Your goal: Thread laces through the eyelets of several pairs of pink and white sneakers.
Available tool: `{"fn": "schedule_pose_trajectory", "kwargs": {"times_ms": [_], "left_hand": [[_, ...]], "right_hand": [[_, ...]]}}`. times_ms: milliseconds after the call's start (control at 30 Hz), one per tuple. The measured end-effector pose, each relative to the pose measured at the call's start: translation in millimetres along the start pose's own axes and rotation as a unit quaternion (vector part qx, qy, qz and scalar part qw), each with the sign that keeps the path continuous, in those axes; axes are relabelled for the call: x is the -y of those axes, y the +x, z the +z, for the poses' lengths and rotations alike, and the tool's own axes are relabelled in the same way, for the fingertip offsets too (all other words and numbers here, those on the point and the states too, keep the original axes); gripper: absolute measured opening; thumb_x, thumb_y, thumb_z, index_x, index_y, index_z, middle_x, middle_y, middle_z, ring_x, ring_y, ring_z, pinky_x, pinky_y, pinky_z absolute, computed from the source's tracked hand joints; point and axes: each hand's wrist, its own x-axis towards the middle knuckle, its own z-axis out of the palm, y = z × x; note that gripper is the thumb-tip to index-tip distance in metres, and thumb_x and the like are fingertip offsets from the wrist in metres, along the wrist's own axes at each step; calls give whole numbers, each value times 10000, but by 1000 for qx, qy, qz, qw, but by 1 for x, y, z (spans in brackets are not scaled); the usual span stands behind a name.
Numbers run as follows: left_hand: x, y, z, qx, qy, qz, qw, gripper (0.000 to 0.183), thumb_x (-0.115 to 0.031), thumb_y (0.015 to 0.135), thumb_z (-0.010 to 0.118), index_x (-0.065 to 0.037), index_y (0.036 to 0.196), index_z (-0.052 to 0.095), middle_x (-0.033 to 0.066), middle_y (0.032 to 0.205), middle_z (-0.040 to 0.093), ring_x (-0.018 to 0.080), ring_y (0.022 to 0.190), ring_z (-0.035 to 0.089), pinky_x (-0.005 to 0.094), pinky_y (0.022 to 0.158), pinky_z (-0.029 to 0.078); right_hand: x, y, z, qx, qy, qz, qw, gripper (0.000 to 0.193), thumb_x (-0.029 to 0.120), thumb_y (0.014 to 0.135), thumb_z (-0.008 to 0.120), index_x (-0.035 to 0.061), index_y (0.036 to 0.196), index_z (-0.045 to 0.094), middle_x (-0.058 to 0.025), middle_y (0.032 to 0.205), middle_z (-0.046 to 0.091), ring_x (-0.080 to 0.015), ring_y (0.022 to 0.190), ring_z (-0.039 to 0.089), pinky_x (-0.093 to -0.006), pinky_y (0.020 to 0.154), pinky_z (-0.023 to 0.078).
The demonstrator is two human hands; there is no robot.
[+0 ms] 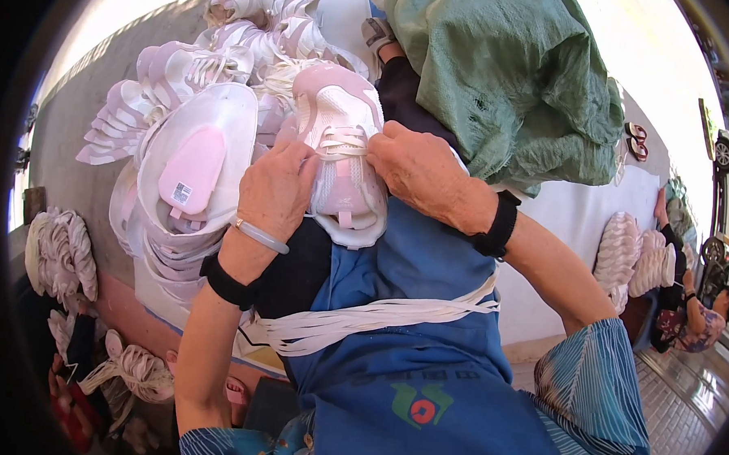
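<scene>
A pink and white shoe upper (345, 201) lies on my lap, toe end pointing away. A white shoelace (344, 142) runs through its eyelets in crossing rows. At the upper's left edge, my left hand (273, 189) has its thumb and fingers pinched together on the lace. My right hand (426, 167) grips the lace at the right edge, its fingers curled and partly hiding the lace end. Across my blue apron (423, 376) hangs a bundle of loose white laces (385, 316), tied round at lap height.
Stacked pink and white uppers (197, 151) stand close by on the left, with more heaped beyond. A green woven sack (509, 79) fills the far right. Other people sit at both sides, near further bundles of uppers (615, 255). Red sandals (637, 142) lie on the ground.
</scene>
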Motion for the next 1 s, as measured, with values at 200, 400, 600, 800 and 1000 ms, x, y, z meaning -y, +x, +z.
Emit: {"fn": "schedule_pose_trajectory", "kwargs": {"times_ms": [200,400,600,800,1000], "left_hand": [[-18,-19,10,-37,97,53,993,308,-103,878,564,32,1153,527,220,1056,583,378,904,612,423,777,505],[1,-18,16,-21,77,55,995,298,-31,853,523,42,1140,544,218,973,608,372,907,612,433,765,503],[-8,-15,14,-37,32,28,998,246,-30,824,541,-6,1067,512,203,918,621,391,778,644,444,685,536],[-18,-9,10,3,168,93,981,213,-53,815,587,-44,1014,513,173,825,613,354,728,663,398,579,552],[-29,-1,5,47,262,78,961,104,-99,827,576,-45,916,581,142,870,608,291,763,671,365,611,551]], "right_hand": [[34,-22,-4,-87,-151,34,984,366,363,756,705,24,849,605,-106,849,541,-250,823,552,-363,714,413],[35,-17,21,-81,-227,60,969,240,211,711,644,18,854,645,-106,837,555,-245,813,537,-359,715,386],[41,-21,15,-193,-152,95,965,166,135,717,604,9,824,611,-134,841,549,-265,808,538,-370,720,401],[36,-26,15,-143,-225,63,962,145,156,699,611,29,767,613,-123,808,540,-252,812,524,-384,722,387],[35,-21,9,-143,-183,82,969,156,183,695,615,36,749,617,-113,793,538,-250,800,516,-380,715,383]]}}
